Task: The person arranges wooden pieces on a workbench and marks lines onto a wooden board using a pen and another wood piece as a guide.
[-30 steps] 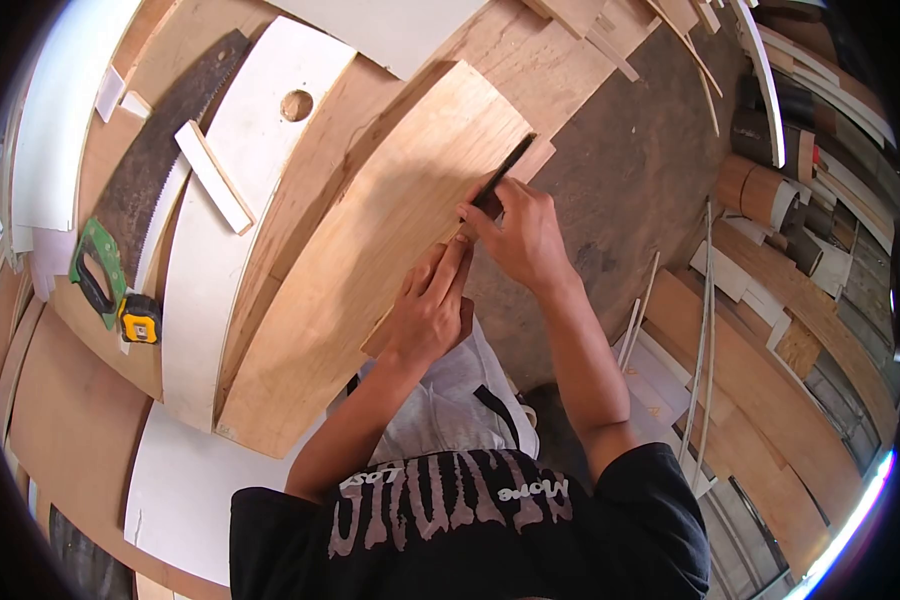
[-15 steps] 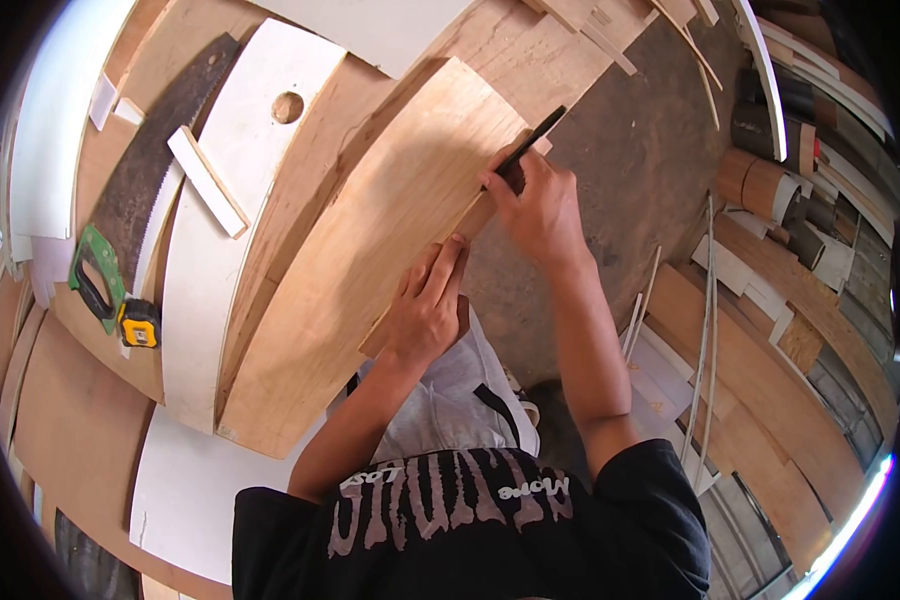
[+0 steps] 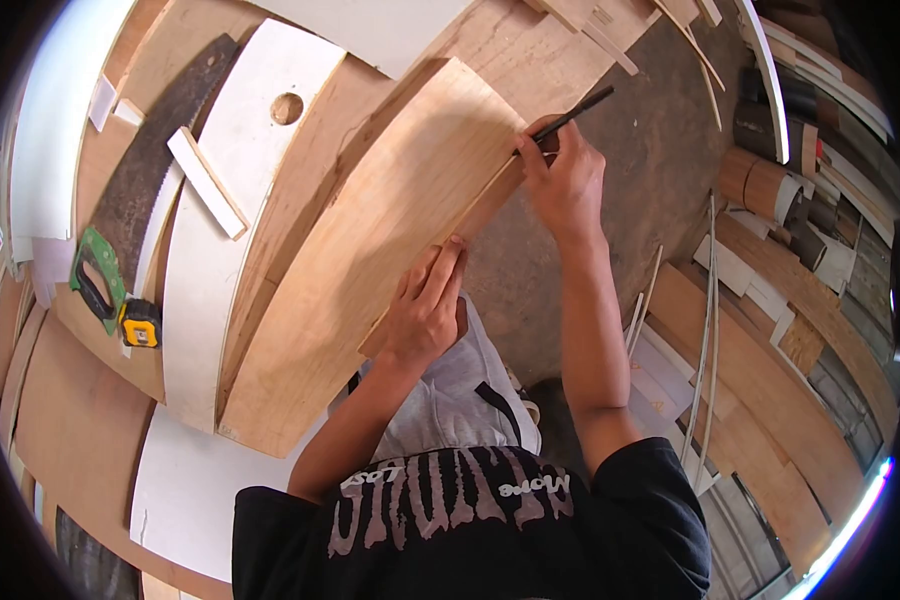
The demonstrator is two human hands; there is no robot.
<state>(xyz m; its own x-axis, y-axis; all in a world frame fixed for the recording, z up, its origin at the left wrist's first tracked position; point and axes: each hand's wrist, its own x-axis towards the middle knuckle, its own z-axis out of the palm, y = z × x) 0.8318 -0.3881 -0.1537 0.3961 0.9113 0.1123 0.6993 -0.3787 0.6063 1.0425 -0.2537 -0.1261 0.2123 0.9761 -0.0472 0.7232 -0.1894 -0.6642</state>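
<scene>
A pale plywood board (image 3: 370, 230) lies at a slant in front of me. Along its right edge runs a narrow wooden strip (image 3: 492, 200). My left hand (image 3: 430, 305) grips this strip against the board near the lower end, with the fingers laid over the top and the thumb mostly hidden. At the board's upper right corner, my right hand (image 3: 565, 175) is closed around a black pen (image 3: 588, 102). The pen's lower tip meets the strip and board edge, and its back end points up and to the right.
Left of the board lie a white panel (image 3: 205, 260) with a round hole, a green-handled handsaw (image 3: 145, 165), a yellow tape measure (image 3: 141, 324) and a small white-faced offcut (image 3: 207, 182). Stacked planks (image 3: 750, 380) and thin strips fill the right side beyond the floor (image 3: 660, 150).
My right hand has moved up and to the right along the board's edge with the pen, reaching the upper corner. My left hand, the strip and the board have stayed put.
</scene>
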